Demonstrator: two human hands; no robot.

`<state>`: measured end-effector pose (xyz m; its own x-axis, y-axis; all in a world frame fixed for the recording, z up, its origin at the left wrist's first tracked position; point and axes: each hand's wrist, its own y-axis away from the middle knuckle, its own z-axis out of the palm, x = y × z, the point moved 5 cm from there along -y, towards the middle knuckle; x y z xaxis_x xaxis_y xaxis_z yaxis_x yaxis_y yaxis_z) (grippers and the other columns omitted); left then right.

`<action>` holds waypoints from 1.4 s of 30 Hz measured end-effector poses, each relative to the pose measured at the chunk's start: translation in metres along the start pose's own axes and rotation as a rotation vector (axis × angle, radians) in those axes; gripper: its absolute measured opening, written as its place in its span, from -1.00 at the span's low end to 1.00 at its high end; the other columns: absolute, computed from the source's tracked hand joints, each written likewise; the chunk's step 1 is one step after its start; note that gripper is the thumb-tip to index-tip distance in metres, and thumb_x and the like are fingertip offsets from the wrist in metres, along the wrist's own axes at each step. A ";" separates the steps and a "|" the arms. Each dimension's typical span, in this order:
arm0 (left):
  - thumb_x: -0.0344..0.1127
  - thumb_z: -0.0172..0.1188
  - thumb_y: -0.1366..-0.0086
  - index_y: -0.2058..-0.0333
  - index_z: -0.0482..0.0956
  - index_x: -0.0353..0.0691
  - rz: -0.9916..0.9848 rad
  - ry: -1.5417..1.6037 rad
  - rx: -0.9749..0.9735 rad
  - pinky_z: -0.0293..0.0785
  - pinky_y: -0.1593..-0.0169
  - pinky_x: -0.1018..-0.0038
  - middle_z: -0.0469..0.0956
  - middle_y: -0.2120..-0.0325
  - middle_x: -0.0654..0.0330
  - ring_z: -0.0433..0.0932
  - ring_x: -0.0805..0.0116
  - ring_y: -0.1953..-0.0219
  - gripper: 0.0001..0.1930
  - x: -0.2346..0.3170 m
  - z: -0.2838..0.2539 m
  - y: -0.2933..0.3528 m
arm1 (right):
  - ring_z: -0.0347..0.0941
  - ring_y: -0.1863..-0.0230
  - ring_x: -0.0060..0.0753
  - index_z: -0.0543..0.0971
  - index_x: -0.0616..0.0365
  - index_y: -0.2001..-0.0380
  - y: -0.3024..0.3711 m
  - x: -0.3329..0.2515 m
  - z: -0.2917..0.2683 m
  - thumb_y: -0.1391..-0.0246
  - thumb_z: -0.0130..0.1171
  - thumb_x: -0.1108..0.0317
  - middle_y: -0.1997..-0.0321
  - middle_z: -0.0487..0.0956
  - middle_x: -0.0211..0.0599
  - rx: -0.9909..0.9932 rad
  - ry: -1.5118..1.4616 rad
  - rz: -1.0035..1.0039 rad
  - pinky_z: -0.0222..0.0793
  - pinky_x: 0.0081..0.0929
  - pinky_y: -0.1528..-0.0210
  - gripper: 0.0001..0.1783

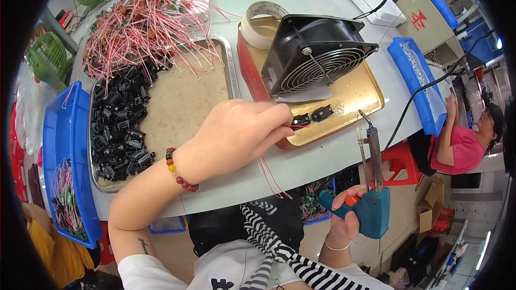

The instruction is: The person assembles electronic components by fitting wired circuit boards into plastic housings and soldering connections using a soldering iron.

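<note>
Black housing (301, 122) sits on the gold tray (361, 87) at the fingertips of the left hand (242, 131), pinched closed, apparently on a red wire (303, 126); the right hand (348, 225) is wrapped round a teal soldering gun (377, 212), its tip apart, rightward of the pinch. Step in hand is judged to be wire placement for soldering; next move calls for a steady lead while the tip comes across.
</note>
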<state>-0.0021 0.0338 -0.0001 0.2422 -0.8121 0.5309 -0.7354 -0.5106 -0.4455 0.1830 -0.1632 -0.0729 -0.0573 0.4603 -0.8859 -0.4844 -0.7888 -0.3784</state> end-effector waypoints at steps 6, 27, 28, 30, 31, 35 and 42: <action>-0.47 0.32 0.02 0.37 0.59 -0.20 0.216 0.009 0.198 0.40 0.40 0.44 0.52 0.48 0.22 0.45 0.28 0.47 -0.81 -0.004 0.002 0.007 | 0.41 0.52 -0.34 0.30 0.33 0.03 -0.002 -0.005 0.006 0.12 0.13 0.38 0.14 0.37 -0.05 0.024 0.013 -0.020 0.31 -0.59 0.55 -0.47; -0.53 0.29 0.07 0.37 0.58 -0.22 0.240 -0.035 0.305 0.40 0.40 0.45 0.54 0.50 0.23 0.45 0.30 0.48 -0.78 -0.009 0.002 0.009 | 0.40 0.43 -0.38 0.35 0.17 0.04 -0.002 -0.007 0.010 0.11 0.31 0.23 0.17 0.43 -0.19 -0.009 0.037 0.087 0.34 -0.55 0.40 -0.43; -0.53 0.29 0.07 0.37 0.58 -0.22 0.237 -0.033 0.307 0.40 0.40 0.45 0.54 0.50 0.23 0.45 0.30 0.48 -0.78 -0.008 0.003 0.009 | 0.39 0.43 -0.39 0.35 0.17 0.04 -0.002 -0.008 0.011 0.12 0.32 0.22 0.18 0.43 -0.20 -0.011 0.054 0.101 0.34 -0.54 0.40 -0.42; -0.55 0.30 0.10 0.38 0.60 -0.22 0.214 -0.011 0.354 0.43 0.42 0.45 0.54 0.51 0.21 0.46 0.29 0.49 -0.77 -0.008 0.004 0.011 | 0.39 0.43 -0.39 0.35 0.17 0.04 -0.003 -0.006 0.013 0.13 0.33 0.22 0.18 0.44 -0.20 -0.015 0.074 0.118 0.34 -0.54 0.40 -0.41; -0.55 0.30 0.10 0.38 0.60 -0.22 0.211 -0.007 0.355 0.43 0.42 0.45 0.54 0.51 0.21 0.46 0.29 0.49 -0.77 -0.008 0.005 0.011 | 0.40 0.48 -0.36 0.32 0.25 0.07 -0.004 -0.007 0.014 0.14 0.25 0.29 0.19 0.41 -0.11 -0.023 0.095 0.069 0.33 -0.55 0.46 -0.45; -0.55 0.29 0.14 0.39 0.61 -0.22 0.200 -0.039 0.376 0.43 0.43 0.46 0.52 0.54 0.23 0.45 0.30 0.50 -0.76 -0.009 0.002 0.012 | 0.40 0.54 -0.33 0.30 0.34 0.10 -0.005 -0.007 0.015 0.16 0.18 0.35 0.20 0.40 -0.01 -0.049 0.130 0.030 0.33 -0.57 0.53 -0.48; -0.53 0.30 0.21 0.40 0.60 -0.22 0.215 -0.140 0.372 0.42 0.43 0.49 0.50 0.55 0.25 0.44 0.33 0.50 -0.73 -0.007 0.004 0.014 | 0.42 0.45 -0.39 0.38 0.22 0.14 -0.004 -0.009 0.017 0.19 0.37 0.14 0.21 0.46 -0.20 -0.020 0.156 0.168 0.32 -0.52 0.38 -0.41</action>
<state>-0.0113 0.0314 -0.0132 0.2108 -0.9280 0.3072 -0.5068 -0.3725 -0.7774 0.1706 -0.1574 -0.0584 0.0005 0.2546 -0.9670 -0.4623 -0.8574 -0.2260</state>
